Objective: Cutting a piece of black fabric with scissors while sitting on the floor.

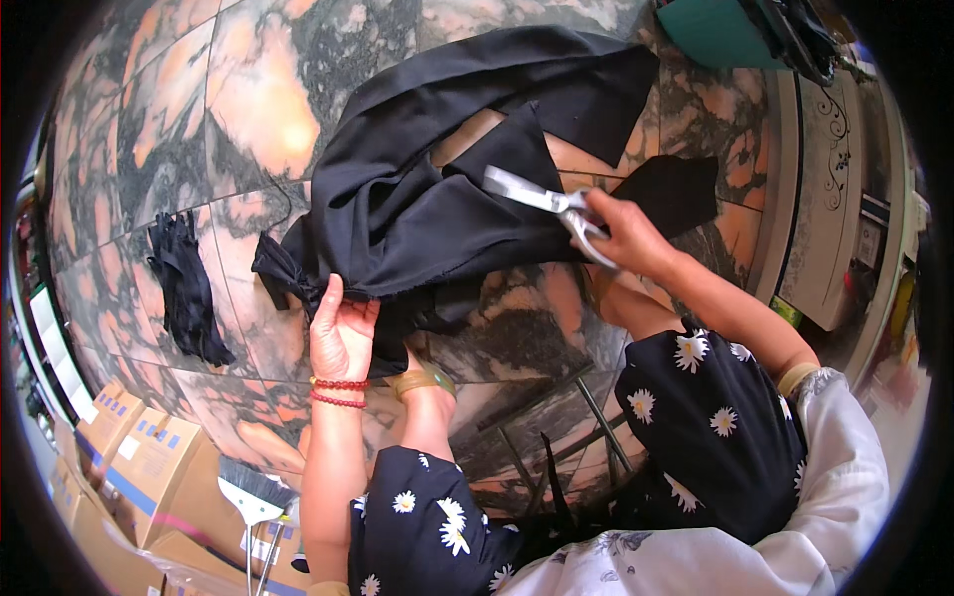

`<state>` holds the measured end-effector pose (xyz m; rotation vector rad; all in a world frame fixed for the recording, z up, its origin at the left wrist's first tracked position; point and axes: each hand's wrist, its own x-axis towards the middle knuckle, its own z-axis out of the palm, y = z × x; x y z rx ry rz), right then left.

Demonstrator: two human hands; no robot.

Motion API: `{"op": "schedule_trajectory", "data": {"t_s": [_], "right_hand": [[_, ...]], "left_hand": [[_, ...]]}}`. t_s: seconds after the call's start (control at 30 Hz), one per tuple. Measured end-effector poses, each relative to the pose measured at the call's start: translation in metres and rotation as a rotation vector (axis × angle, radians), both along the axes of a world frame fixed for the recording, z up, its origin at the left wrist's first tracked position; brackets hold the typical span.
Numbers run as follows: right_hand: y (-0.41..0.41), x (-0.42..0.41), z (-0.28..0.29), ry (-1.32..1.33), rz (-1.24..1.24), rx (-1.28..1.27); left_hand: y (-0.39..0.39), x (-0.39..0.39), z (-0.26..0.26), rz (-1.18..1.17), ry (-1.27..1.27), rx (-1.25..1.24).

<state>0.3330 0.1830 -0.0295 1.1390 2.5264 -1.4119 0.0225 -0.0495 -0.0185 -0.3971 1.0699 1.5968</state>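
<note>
A large piece of black fabric (425, 216) lies in folds over the marble-tiled floor in front of me. At its near left edge, beside a gathered, frayed part, my left hand (344, 331) holds the seam between thumb and fingers. My right hand (626, 231) grips the handles of metal scissors (525, 190), whose slightly blurred blades point left above the cloth. Whether the blades are apart I cannot tell. A separate-looking black fabric piece (674, 195) lies right of the scissors. Farther left is a bundle of black strips (188, 287).
Cardboard boxes (160, 477) and a broom (253, 492) stand at the lower left. A pale cabinet panel (820, 201) runs along the right, with a green container (715, 33) at the upper right. Metal stool legs (604, 425) show between my knees.
</note>
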Motion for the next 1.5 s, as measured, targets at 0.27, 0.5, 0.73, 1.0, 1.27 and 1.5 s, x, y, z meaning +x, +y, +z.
{"op": "schedule_trajectory", "data": {"t_s": [0.27, 0.5, 0.73, 1.0, 1.27, 1.5], "right_hand": [[-0.017, 0.008, 0.011, 0.062, 0.339, 0.086], [-0.008, 0.027, 0.007, -0.091, 0.280, 0.252], [0.022, 0.026, 0.018, -0.140, 0.095, 0.264], [0.124, 0.025, 0.055, 0.014, -0.329, 0.742], [0.189, 0.040, 0.078, 0.062, -0.485, 0.727], [0.131, -0.002, -0.010, -0.128, -0.351, 0.592]], "left_hand": [[0.001, -0.011, 0.011, -0.016, -0.023, -0.017], [0.005, -0.073, 0.015, 0.147, 0.138, 0.210], [0.012, -0.127, 0.031, 0.169, 0.188, 0.364], [0.064, -0.146, 0.088, 0.327, 0.857, -0.059], [0.086, -0.204, 0.145, 0.131, 1.086, -0.074], [0.072, -0.189, 0.047, -0.170, 0.802, -0.498]]}}
